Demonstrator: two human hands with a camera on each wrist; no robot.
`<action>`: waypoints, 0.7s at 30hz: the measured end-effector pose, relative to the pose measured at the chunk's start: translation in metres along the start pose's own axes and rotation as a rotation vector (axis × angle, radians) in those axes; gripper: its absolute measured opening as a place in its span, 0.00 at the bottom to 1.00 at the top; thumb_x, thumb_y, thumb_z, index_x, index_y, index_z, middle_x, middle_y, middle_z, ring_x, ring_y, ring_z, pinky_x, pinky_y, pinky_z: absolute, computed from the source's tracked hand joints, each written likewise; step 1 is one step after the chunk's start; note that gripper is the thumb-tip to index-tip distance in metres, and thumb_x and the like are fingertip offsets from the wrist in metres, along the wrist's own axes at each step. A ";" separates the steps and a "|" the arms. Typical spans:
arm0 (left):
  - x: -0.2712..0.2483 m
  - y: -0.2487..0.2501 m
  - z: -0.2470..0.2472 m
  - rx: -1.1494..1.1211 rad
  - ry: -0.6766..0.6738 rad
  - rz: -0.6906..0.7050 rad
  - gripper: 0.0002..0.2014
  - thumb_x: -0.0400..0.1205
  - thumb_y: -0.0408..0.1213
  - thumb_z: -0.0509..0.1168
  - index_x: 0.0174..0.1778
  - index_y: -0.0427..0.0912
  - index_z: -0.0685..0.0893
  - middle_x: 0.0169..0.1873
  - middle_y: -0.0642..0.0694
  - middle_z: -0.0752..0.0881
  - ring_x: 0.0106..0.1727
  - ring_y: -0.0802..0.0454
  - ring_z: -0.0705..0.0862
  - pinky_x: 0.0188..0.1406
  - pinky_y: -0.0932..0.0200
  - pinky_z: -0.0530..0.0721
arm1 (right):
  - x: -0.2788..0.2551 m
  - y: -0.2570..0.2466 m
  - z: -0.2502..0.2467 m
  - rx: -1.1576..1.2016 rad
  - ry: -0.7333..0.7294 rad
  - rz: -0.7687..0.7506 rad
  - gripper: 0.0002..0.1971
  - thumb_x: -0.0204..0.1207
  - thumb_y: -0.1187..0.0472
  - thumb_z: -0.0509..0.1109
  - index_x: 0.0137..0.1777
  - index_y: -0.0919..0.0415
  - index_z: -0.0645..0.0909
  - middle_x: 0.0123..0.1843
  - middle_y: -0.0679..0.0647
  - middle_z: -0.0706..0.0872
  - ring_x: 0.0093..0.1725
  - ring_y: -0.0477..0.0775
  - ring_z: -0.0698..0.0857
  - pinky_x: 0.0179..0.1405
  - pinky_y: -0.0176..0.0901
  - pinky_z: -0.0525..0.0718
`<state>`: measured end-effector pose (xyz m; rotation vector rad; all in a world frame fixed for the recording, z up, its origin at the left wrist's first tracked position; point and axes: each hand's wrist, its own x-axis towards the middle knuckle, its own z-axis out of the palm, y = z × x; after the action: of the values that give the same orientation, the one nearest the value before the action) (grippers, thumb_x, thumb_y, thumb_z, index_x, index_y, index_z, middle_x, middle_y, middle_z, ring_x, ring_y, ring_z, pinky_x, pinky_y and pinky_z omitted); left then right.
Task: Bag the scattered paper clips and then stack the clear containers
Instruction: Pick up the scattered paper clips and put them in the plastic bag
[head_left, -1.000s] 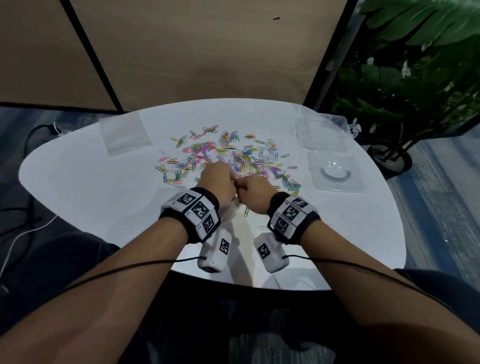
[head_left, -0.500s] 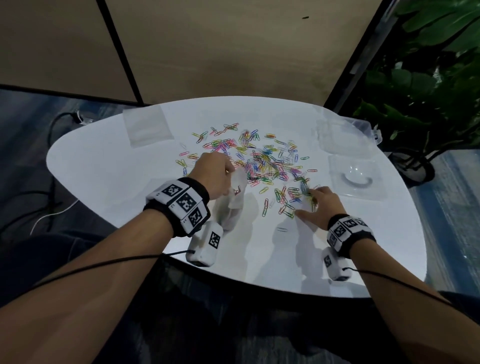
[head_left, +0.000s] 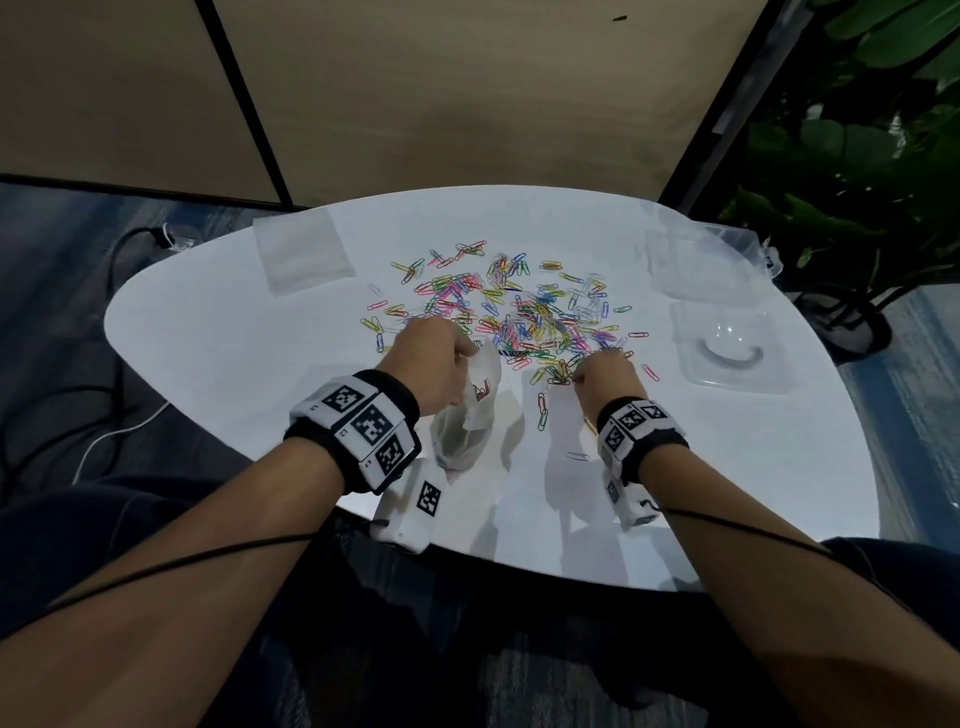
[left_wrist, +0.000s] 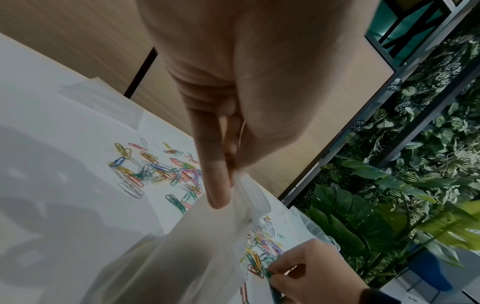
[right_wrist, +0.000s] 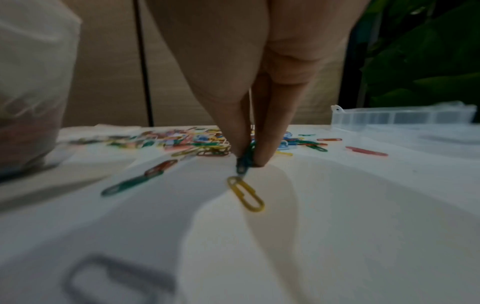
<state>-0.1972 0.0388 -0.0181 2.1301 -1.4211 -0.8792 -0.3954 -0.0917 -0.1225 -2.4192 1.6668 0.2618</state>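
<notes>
Mostly multicoloured paper clips (head_left: 524, 306), scattered, translucent bag (head_left: 467, 410)

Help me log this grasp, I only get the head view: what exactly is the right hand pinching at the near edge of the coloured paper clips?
Observer: The right wrist view shows the right hand pinching one dark green paper clip between thumb and a fingertip.
Operator: Is anything attached to it?
Observer: A yellow paper clip lies at its lower end on the white table. I cannot tell whether they are linked.
Operator: And the left hand's grip?
Observer: The left wrist view shows the left hand pinching the top edge of the translucent plastic bag between thumb and forefinger.
</notes>
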 end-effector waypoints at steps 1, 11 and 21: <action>0.000 0.000 0.000 -0.001 -0.002 -0.005 0.15 0.84 0.27 0.62 0.64 0.34 0.87 0.57 0.34 0.89 0.49 0.37 0.92 0.59 0.45 0.89 | 0.003 0.003 -0.002 0.030 -0.012 0.042 0.10 0.74 0.72 0.64 0.37 0.60 0.82 0.37 0.57 0.80 0.39 0.57 0.80 0.36 0.39 0.79; 0.005 0.016 0.010 0.016 -0.012 -0.050 0.15 0.84 0.27 0.63 0.66 0.36 0.87 0.58 0.36 0.90 0.56 0.40 0.91 0.63 0.47 0.88 | -0.010 0.015 -0.047 1.762 -0.104 0.408 0.12 0.73 0.72 0.76 0.56 0.75 0.85 0.49 0.63 0.91 0.50 0.55 0.91 0.41 0.35 0.89; 0.013 0.025 0.028 -0.064 0.000 -0.052 0.09 0.82 0.26 0.66 0.52 0.38 0.91 0.46 0.36 0.92 0.49 0.40 0.92 0.56 0.46 0.91 | -0.051 -0.047 -0.061 1.705 -0.248 0.205 0.08 0.76 0.77 0.70 0.54 0.79 0.84 0.47 0.66 0.90 0.43 0.56 0.91 0.43 0.38 0.90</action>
<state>-0.2294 0.0176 -0.0250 2.1276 -1.3248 -0.9320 -0.3676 -0.0447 -0.0476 -0.8725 1.0865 -0.5885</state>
